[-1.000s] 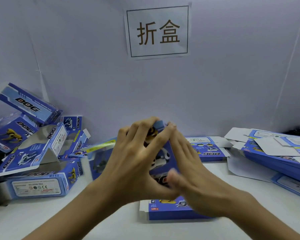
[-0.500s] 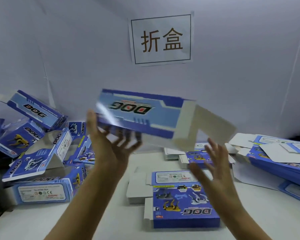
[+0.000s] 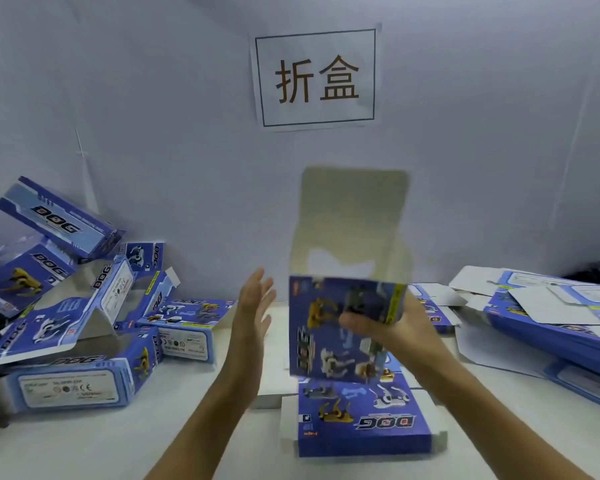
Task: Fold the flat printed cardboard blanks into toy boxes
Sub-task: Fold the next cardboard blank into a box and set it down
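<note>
Left hand [image 3: 255,308] open, fingers straight, raised above table [image 3: 160,438], just left of box, not touching. Right hand [image 3: 381,323] grips half-folded box [image 3: 329,327] in mid-air at centre, thumb across printed face; top flap [image 3: 352,220] stands up, blurred. Far left: pile of folded boxes [image 3: 73,317]. Below held box: flat blank [image 3: 361,420] on table. Right: stack of blanks [image 3: 548,320]. Sign [image 3: 316,77] on wall above.

The white table [image 3: 153,441] bears folded boxes [image 3: 73,382] at left, a flat blank [image 3: 364,424] centrally, stacked blanks [image 3: 548,320] at right.
</note>
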